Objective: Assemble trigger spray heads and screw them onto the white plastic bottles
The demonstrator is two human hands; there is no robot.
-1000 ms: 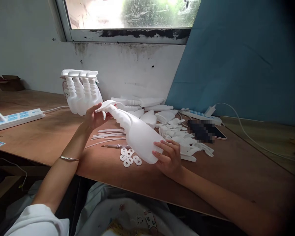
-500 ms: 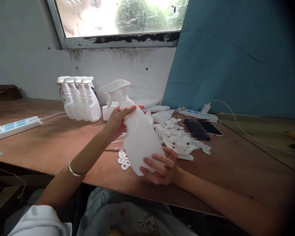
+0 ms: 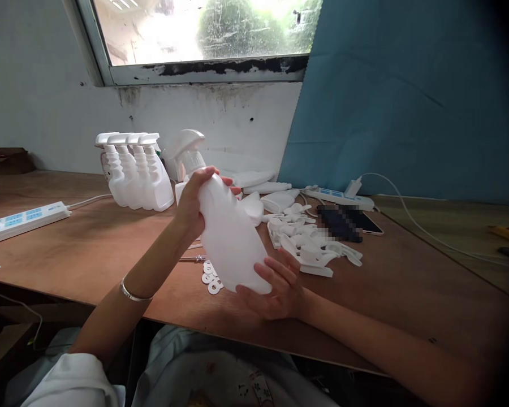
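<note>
A white spray bottle (image 3: 233, 234) with its trigger head (image 3: 189, 144) on is tilted in the air above the table, head up and to the left. My left hand (image 3: 197, 200) is wrapped round the bottle's neck and upper body. Lower down, my right hand (image 3: 277, 285) grips the base, fingers on the near side and thumb underneath. Behind the bottle lie several flat white rings (image 3: 212, 277) and a thin metal rod (image 3: 192, 259), both partly covered by it. A loose pile of white trigger parts (image 3: 307, 240) spreads beyond my right hand.
Several spray bottles (image 3: 138, 172) stand in a row at the back left. White bottles (image 3: 275, 200) lie near the wall. One power strip (image 3: 27, 220) is at the left, another power strip (image 3: 341, 198) at the back right, by a phone (image 3: 365, 220). A cardboard box (image 3: 8, 160) sits far left.
The spray bottle has been turned about its long axis, so the trigger head now faces more away from me. Its neck and my left hand have shifted slightly left; both hands still hold it.
</note>
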